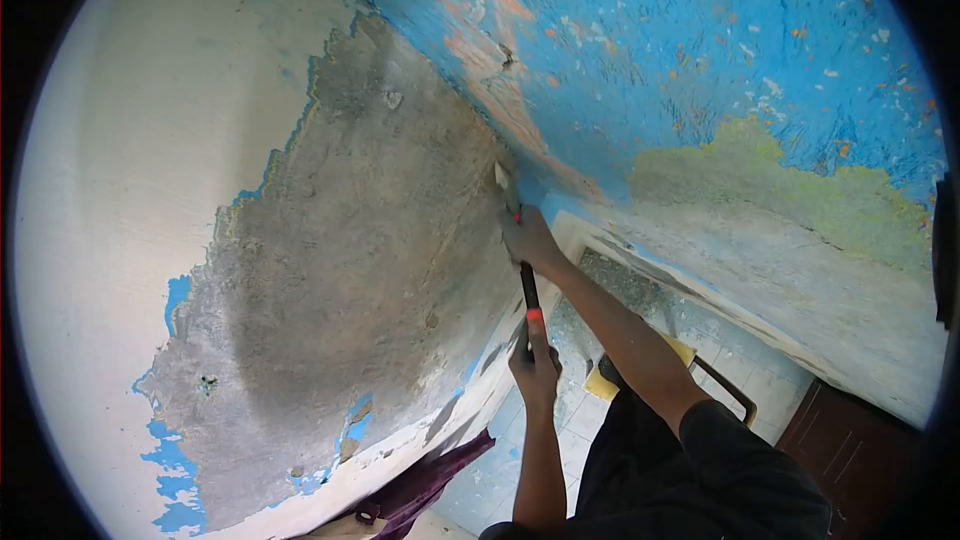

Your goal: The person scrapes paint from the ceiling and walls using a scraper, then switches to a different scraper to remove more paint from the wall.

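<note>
With both our right hand and left hand clenched around the scraper, we press its blade into the wall corner.

Peeling blue-painted wall, orange-flecked (green patch lower right); bare grey plaster patch; black-handled scraper with red band; maroon cloth; black sleeve.

Both hands grip scraper (blade on wall).
</note>
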### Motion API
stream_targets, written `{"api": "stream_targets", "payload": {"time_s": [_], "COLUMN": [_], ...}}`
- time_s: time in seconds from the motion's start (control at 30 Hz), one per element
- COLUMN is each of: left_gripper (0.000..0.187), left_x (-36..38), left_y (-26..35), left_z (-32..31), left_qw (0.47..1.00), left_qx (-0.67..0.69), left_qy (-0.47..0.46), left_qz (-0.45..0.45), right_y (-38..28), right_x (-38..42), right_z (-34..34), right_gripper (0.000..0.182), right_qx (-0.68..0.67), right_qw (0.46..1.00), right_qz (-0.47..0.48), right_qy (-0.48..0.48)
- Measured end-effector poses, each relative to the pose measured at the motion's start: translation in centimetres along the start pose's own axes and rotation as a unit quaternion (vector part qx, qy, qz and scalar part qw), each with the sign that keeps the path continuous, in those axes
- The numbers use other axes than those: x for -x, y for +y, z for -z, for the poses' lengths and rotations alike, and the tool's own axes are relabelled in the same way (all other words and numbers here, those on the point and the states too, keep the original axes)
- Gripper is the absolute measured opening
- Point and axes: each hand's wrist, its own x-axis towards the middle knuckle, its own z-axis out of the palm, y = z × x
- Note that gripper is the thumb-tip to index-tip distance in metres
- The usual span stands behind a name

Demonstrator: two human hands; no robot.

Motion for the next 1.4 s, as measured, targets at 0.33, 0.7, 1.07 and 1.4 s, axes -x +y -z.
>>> {"api": "stream_targets", "payload": {"time_s": [0.33, 0.7, 1.07, 1.4], "left_gripper": [0.051, 0.05, 0.049, 0.053], "left_x": [0.7, 0.9, -0.6, -1.2], "left_y": [1.5, 1.8, 1.6, 0.0], "left_z": [-1.0, -0.7, -0.5, -0.6], "left_qw": [1.0, 1.0, 0.999, 0.999], "left_qx": [0.021, -0.017, -0.016, -0.004], "left_qy": [-0.004, 0.009, -0.035, -0.03], "left_qz": [0.013, 0.005, 0.001, -0.011], "right_y": [-2.1, -2.4, -1.6, -1.3], "right_x": [0.9, 0.6, -0.6, -1.1], "right_z": [0.4, 0.3, 1.0, 0.9], "right_gripper": [0.027, 0.029, 0.032, 0.029], "right_qx": [-0.044, -0.061, -0.082, 0.022], "right_qw": [0.999, 0.998, 0.996, 0.999], "right_qz": [-0.016, -0.018, -0.017, 0.017], "right_qy": [-0.026, -0.017, -0.02, 0.035]}}
